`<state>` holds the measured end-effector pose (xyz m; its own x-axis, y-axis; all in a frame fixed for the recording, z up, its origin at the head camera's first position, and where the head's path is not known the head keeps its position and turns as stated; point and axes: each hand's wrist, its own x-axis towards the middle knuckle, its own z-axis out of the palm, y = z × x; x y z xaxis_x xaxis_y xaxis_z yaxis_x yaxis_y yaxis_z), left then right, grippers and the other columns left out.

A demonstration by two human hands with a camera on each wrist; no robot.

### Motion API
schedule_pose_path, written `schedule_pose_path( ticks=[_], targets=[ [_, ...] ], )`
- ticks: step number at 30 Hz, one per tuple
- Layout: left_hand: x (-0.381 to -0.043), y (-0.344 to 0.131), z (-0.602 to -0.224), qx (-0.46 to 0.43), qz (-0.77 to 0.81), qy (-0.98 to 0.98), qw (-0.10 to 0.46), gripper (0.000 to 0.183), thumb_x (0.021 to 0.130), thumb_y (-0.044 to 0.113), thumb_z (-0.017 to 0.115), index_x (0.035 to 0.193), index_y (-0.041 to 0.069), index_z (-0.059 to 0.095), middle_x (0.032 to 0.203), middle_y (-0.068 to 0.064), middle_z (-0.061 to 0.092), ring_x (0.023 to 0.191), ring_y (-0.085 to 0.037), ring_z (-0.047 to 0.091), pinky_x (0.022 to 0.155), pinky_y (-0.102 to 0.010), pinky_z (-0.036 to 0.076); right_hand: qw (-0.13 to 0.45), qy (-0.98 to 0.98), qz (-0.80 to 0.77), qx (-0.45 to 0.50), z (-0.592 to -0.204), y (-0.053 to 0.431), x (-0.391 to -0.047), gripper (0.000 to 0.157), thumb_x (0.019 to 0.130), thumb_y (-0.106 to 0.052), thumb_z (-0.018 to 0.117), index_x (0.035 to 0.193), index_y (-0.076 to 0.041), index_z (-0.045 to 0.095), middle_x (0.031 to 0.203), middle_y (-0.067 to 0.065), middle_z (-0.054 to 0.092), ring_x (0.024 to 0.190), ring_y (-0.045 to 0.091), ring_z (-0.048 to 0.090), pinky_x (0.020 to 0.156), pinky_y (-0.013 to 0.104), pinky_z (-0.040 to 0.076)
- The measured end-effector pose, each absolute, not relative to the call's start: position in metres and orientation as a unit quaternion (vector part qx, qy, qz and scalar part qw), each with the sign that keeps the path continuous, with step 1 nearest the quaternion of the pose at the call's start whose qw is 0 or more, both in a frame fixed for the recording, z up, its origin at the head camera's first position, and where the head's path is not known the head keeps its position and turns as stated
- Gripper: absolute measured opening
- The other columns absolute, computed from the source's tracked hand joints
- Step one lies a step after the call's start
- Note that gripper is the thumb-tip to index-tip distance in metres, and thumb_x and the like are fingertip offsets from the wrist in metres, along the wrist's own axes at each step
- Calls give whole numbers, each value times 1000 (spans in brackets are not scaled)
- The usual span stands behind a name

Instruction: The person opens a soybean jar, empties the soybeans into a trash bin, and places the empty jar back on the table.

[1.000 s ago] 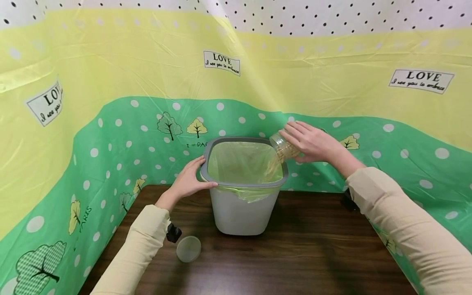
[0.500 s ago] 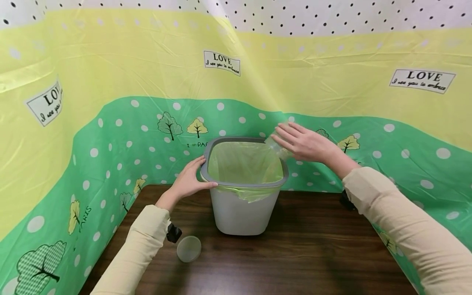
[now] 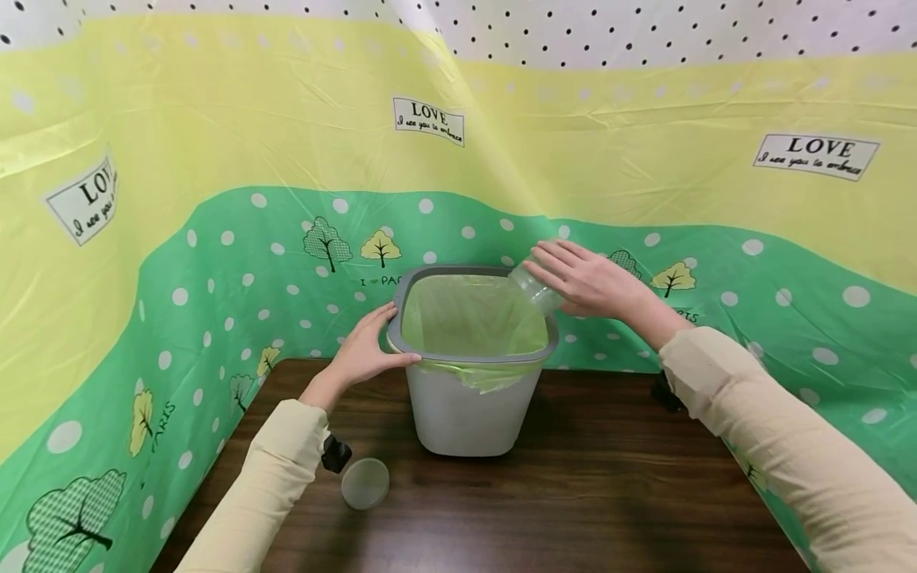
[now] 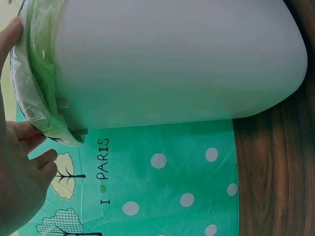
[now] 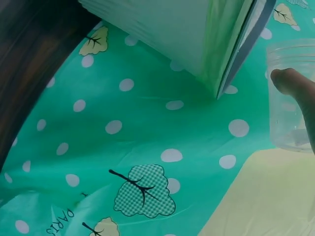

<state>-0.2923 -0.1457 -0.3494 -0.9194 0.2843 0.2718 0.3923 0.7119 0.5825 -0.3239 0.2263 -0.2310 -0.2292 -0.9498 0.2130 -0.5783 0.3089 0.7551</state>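
Observation:
A grey-white trash bin (image 3: 469,414) stands upright on the table, lined with a thin green bag (image 3: 451,314) folded over its grey rim. My left hand (image 3: 364,348) grips the rim's left corner, thumb at the front and fingers along the side; the left wrist view shows these fingers (image 4: 37,160) bent at the rim. Tilted over the right side of the opening is a clear plastic jar (image 3: 532,286), which my right hand (image 3: 595,282) holds. No contents show in the jar (image 5: 285,115) in the right wrist view. The bottom of the bag is hidden.
A round clear lid (image 3: 365,484) lies flat on the dark wooden table (image 3: 609,493), left of the bin and near my left wrist. A patterned green and yellow curtain (image 3: 286,143) surrounds the table at the back and sides.
Beige pellets were pouring from the jar into the bin a second ago; now none fall and the jar looks empty. My right hand has shifted slightly left. The left hand keeps its hold.

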Motion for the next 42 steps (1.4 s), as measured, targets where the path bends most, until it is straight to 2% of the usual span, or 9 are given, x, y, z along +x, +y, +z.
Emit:
schedule_pose_path(
  ticks=[10,17,21,25,28,30,32,37,42],
  targets=[
    [-289,-145,-350,-199,-338,-914,103,100,68,67,62,142,8,30,148,-4,25,134,-30,21,101,-56,25,371,-763,-160,504,-234,242,-324,94,52,-34,85,127,5,44,123,26,50,116,38,44,98,48,35],
    [-290,-145,-350,-189,-335,-919,87,98,69,60,67,143,10,28,149,-2,22,136,-26,19,103,-51,25,399,-779,-71,479,-237,259,-322,95,47,-31,82,126,7,45,120,26,50,111,41,45,92,51,39],
    [-291,-145,-351,-185,-333,-921,82,95,70,57,68,144,12,27,149,0,20,136,-24,18,104,-50,25,399,-804,-20,441,-240,268,-317,93,49,-35,78,126,5,45,120,23,50,108,39,48,82,53,44],
    [-291,-145,-352,-185,-337,-919,83,94,71,57,68,144,12,27,149,1,20,136,-24,18,104,-51,25,376,-836,30,400,-246,275,-311,91,58,-48,74,128,3,44,122,23,50,105,38,50,73,54,47],
    [-290,-145,-352,-184,-340,-919,82,94,71,56,68,144,12,27,149,0,20,136,-24,18,104,-51,25,356,-856,62,369,-252,279,-306,92,57,-44,78,129,1,43,122,22,50,102,38,51,67,53,48],
    [-290,-144,-352,-184,-342,-918,82,94,71,56,68,144,13,26,150,0,20,136,-25,18,104,-52,25,347,-867,82,348,-256,283,-303,92,53,-32,83,130,0,42,121,21,50,99,37,52,65,52,48],
    [-289,-144,-353,-185,-344,-917,83,95,71,56,68,144,13,26,150,-1,20,136,-26,18,103,-52,25,348,-871,98,332,-261,286,-300,92,51,-27,84,129,0,43,118,21,51,94,36,53,62,52,47],
    [-289,-144,-353,-186,-347,-916,84,94,71,55,68,144,12,26,150,-1,20,136,-26,18,103,-53,25,351,-878,126,301,-275,295,-296,92,50,-25,85,128,-1,44,113,22,54,88,36,55,57,51,47],
    [-289,-144,-353,-184,-348,-915,83,94,71,56,68,144,13,26,150,0,19,136,-26,17,103,-53,25,336,-887,175,265,-289,301,-289,89,52,-20,85,129,-1,44,113,23,53,88,37,54,60,53,46]
  ],
)
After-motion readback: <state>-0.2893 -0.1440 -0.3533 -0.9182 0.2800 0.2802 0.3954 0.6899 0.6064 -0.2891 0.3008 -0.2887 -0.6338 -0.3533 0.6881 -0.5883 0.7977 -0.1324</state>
